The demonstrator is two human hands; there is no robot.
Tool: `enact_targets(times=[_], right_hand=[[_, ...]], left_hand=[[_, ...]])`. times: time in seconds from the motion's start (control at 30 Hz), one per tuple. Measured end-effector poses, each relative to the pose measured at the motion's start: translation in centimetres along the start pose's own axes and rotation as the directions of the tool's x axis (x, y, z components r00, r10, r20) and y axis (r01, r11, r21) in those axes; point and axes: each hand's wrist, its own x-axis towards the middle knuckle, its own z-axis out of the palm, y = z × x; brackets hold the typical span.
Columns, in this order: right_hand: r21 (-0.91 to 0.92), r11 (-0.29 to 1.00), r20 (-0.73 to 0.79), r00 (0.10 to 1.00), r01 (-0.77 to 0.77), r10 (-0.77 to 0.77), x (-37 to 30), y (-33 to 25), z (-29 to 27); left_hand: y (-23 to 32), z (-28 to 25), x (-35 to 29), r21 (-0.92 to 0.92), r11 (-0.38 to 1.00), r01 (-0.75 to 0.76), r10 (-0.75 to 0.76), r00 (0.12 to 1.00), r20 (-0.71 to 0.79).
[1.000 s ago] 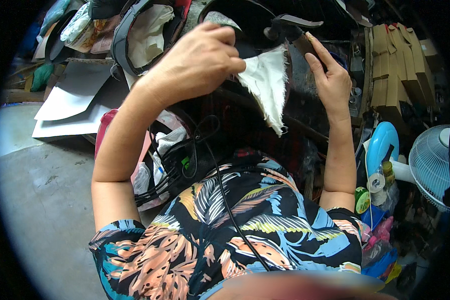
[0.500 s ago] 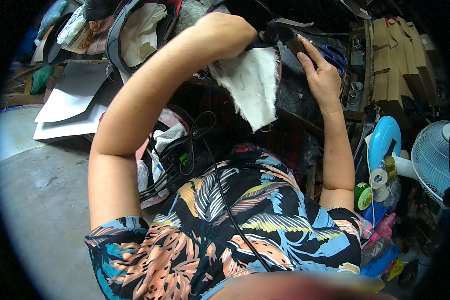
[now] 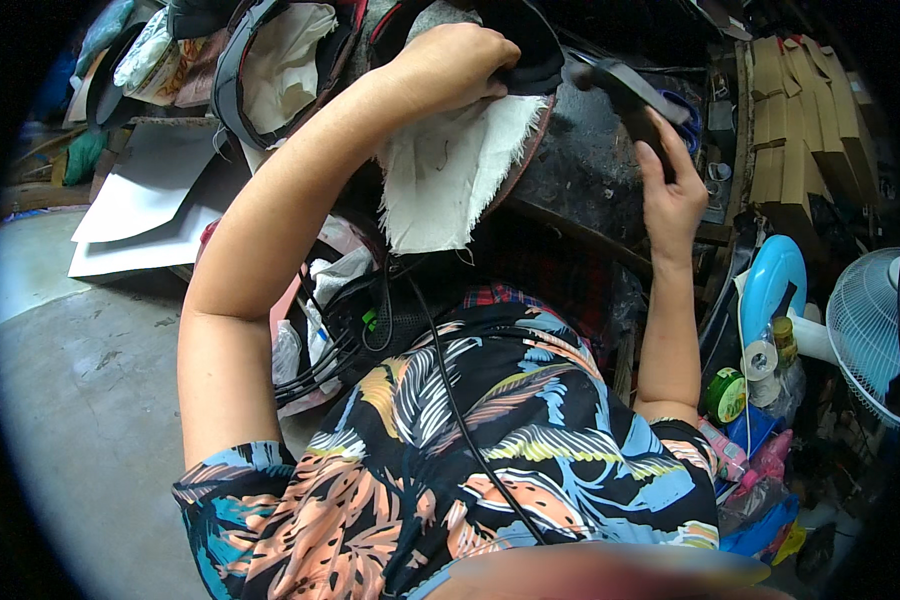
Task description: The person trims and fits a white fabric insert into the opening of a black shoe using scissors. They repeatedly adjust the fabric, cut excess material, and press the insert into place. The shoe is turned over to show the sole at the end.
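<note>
My left hand (image 3: 460, 68) is closed on the edge of a black curved piece (image 3: 535, 50), its fingertips partly hidden. From that piece hangs a white cloth (image 3: 440, 180) with frayed edges, spread below the hand and along a brown rim. My right hand (image 3: 676, 200) grips a dark two-handled tool (image 3: 638, 100), thumb and index finger along its handle. The tool points up and left, apart from the black piece; its exact kind cannot be made out. Blue scissor handles (image 3: 686, 128) lie just behind the right hand.
Another black curved piece (image 3: 232, 75) with white cloth stands at the left. White sheets (image 3: 135, 210) rest below it. Folded cardboard (image 3: 795, 120), a fan (image 3: 863, 320) and tape rolls (image 3: 760, 358) are on the right. A black cable (image 3: 450, 400) runs down over my shirt.
My right hand has moved right with the dark tool, away from the black piece. My left hand has turned, and the black piece with its white cloth has swung left and into fuller view.
</note>
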Motion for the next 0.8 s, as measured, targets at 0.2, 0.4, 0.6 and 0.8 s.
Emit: enact_targets(times=[0.2,0.4,0.6,0.8], right_hand=[[-0.405,0.91,0.017,0.996,0.09,-0.091,-1.0,0.6,-2.8],[-0.416,0.874,0.137,0.968,0.25,-0.212,1.0,-2.3,-0.6],[0.034,0.813,0.207,0.792,0.582,-0.575,2.7,-5.0,5.0],[-0.057,0.773,0.238,0.761,0.632,-0.604,1.7,-3.9,6.5]], left_hand=[[1.1,-0.3,0.7,0.126,0.992,0.005,-0.015,0.997,0.079],[1.5,-0.8,0.4,0.049,0.998,-0.031,0.03,0.999,0.029],[0.9,-0.6,0.7,0.094,0.984,-0.15,0.152,0.988,-0.005],[0.7,0.4,0.9,0.184,0.97,-0.156,0.172,0.982,-0.076]])
